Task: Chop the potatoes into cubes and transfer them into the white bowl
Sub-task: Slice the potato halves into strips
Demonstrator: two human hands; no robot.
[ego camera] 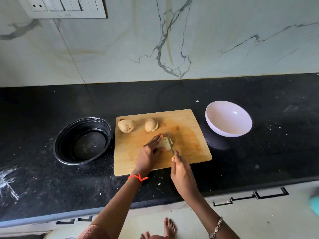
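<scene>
The left hand (151, 147), fingers extended flat and grip apart, presses a sliced potato piece (166, 144) onto the cutting board (189, 128) on the worktop (259, 161). The right hand (181, 171), grip clamped on the knife (170, 142) handle, sets the blade on the piece's right end. The white bowl (227, 118) stands just right of the board.

1. A whole light-brown unpeeled potato (126, 126) lies on its side near the far left corner of the rectangular wooden cutting board (189, 135).
2. A brown-skinned potato half (151, 124) sits to its right, apart from it, its pale cut face turned right.
3. A pale sliced potato piece (167, 144) lies mid-board, with parallel cuts showing on top; the left hand (151, 149) presses on it with straight fingers.
4. A thin steel knife (169, 142), gripped by the right hand (181, 173), has its blade across that piece's right part.
5. A round white bowl (228, 118) stands upright and empty on the black counter (259, 161), just beside the board's far right corner.
</scene>
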